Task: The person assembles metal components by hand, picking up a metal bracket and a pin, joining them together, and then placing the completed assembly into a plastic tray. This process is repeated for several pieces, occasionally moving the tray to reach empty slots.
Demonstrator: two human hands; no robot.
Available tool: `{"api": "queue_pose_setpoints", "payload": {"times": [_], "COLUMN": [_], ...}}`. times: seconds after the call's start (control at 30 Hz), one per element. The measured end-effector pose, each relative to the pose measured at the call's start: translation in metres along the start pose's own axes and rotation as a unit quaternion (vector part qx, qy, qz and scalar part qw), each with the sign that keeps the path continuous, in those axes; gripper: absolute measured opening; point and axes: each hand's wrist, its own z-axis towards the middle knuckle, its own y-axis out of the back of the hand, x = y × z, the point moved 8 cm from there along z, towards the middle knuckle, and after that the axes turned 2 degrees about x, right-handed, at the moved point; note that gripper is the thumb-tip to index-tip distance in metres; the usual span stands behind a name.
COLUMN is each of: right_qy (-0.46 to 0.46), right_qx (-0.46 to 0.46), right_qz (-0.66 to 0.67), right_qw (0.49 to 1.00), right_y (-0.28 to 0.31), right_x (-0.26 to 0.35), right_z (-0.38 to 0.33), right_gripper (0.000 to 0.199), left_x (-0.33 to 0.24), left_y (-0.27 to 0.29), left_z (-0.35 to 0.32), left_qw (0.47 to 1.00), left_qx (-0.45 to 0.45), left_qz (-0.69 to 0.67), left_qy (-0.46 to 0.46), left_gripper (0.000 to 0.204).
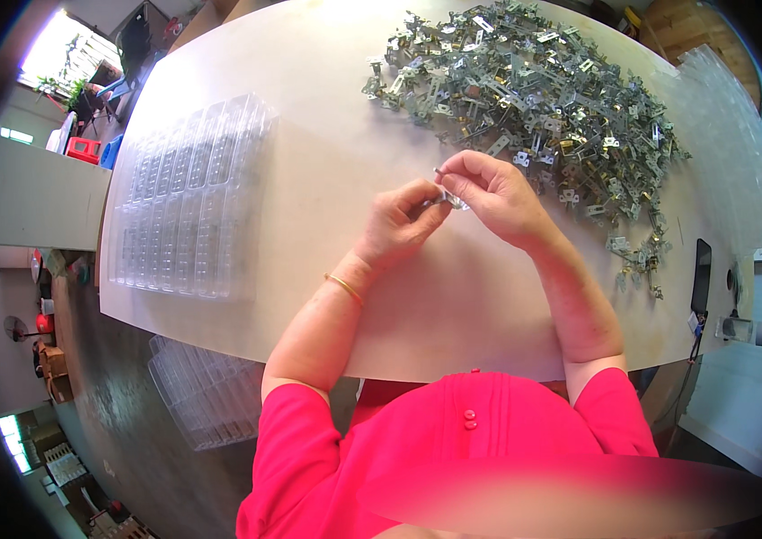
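Note:
Close together over the middle of the table, both my hands are closed on a small silvery metal part point(456, 203). My left hand point(402, 221) grips it between thumb and bent fingers, and a gold bangle circles that wrist. From the other side my right hand point(495, 193) pinches at it, with a thin pin-like tip point(438, 171) showing by the fingertips. My fingers cover most of the part, so its exact shape is hidden. Just beyond my right hand spreads a large heap of loose metal brackets point(534, 90), some with brass-coloured pieces.
Clear plastic compartment trays point(192, 198) lie stacked on the table's left side. More clear trays point(210, 395) stand lower, beyond the near edge. A clear plastic sheet point(727, 153) covers the right side. A black phone point(701, 277) and a clear jar point(741, 331) sit at the right edge.

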Motion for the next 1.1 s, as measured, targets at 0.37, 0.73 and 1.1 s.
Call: {"api": "queue_pose_setpoints", "payload": {"times": [0.37, 0.73, 1.1], "right_qy": [0.023, 0.049, 0.160], "right_qx": [-0.060, -0.116, -0.159], "right_qz": [0.021, 0.017, -0.224], "right_qw": [0.998, 0.992, 0.948], "right_y": [-0.004, 0.014, 0.010], "right_x": [0.001, 0.014, 0.037], "right_z": [0.000, 0.000, -0.010], "right_gripper": [0.010, 0.010, 0.011], "left_x": [-0.007, -0.007, -0.003], "left_y": [0.020, -0.003, 0.006], "left_z": [-0.004, 0.000, 0.007], "left_qw": [0.981, 0.986, 0.974], "left_qx": [-0.162, 0.051, -0.020], "left_qz": [0.093, -0.153, -0.226], "left_qy": [-0.044, 0.046, -0.009], "left_gripper": [0.006, 0.042, 0.047]}}
